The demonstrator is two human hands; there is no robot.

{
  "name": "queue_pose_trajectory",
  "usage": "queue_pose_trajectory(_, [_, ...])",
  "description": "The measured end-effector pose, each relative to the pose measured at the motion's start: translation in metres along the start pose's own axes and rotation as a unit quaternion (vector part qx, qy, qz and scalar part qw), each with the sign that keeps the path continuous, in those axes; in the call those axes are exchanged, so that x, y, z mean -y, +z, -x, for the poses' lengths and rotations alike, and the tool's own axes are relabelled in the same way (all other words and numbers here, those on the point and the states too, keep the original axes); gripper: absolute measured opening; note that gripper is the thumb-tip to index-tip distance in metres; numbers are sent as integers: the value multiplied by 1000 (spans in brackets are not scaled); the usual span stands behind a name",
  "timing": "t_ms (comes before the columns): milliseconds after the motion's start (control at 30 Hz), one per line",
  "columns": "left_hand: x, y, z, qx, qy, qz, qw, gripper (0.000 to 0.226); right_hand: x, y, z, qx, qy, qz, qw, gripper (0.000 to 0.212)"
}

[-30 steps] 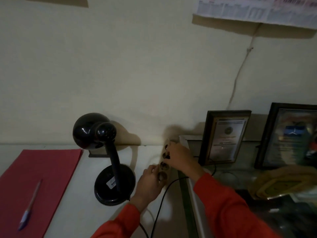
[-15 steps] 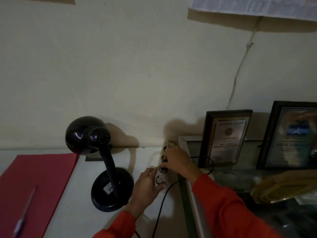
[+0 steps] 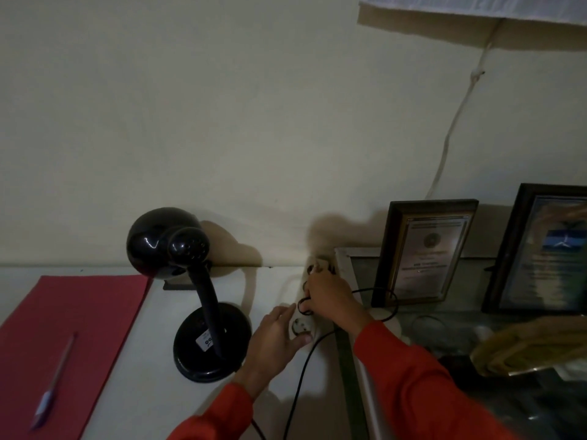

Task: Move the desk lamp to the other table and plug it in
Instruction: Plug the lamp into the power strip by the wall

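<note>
1. The left hand [image 3: 276,339] lies on the near end of the white power strip [image 3: 305,315], fingers spread flat on it.
2. The right hand [image 3: 328,300] is closed over a socket; its black cord [image 3: 298,385] runs toward us.
3. The black desk lamp [image 3: 203,300] stands on the white table [image 3: 152,376], just left of the hands.
4. A red folder [image 3: 70,328] holds a pen [image 3: 54,382].
5. Two picture frames [image 3: 422,252] lean on the wall.

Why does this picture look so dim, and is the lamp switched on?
Head view: the room is dim and the picture grainy; the desk lamp shows only small glints, no glow; soft shadows fall on the wall behind it and above the right hand; the edges bend from the wide lens.
</note>
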State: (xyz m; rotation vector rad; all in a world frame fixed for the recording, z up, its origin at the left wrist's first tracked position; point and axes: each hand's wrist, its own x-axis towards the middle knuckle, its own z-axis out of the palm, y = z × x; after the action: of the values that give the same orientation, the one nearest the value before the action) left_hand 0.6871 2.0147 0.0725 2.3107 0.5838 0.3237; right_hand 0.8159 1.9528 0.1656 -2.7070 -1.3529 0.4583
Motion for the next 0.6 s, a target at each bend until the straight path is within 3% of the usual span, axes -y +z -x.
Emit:
queue_pose_trajectory(267, [-3, -8, -1, 31, 6, -57, 998, 66, 4, 11, 2, -8, 24, 25, 999, 47])
queue_pose_trajectory(400, [-6, -18, 2, 57, 7, -87, 995, 62, 6, 12, 2, -10, 17, 69, 997, 29])
queue_pose_trajectory(533, [-7, -38, 23, 70, 19, -82, 994, 51, 16, 23, 21, -111, -40, 183, 976, 26])
queue_pose_trajectory(600, [-6, -50, 41, 71, 36, -61, 995, 41, 29, 32, 43, -133, -95, 60, 985, 28])
